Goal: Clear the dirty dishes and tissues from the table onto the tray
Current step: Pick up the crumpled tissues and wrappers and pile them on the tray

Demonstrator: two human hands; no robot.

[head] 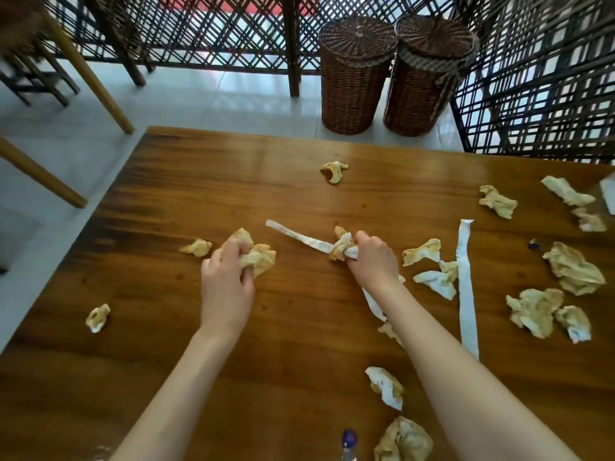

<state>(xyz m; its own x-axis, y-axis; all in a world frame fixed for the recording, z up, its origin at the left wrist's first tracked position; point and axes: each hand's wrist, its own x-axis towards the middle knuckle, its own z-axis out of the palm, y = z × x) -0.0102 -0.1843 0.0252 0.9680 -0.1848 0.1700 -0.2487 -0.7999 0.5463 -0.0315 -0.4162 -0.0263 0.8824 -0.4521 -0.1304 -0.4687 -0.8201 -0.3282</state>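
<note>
Beyond the far edge of your tabletop [299,327] stand two lidded wicker baskets [354,78], touching side by side on the pale tiled floor [199,98]. Dark lattice screens [216,31] run behind them, and light wooden chair legs [90,74] slant at your left.

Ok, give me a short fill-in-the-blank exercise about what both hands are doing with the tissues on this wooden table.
1. The left hand grips a crumpled yellow-stained ____.
2. The right hand pinches a tissue together with a long white paper ____.
3. Beyond the brown wooden table stand ____ lidded brown wicker baskets.

Missing words: tissue; strip; two
</note>
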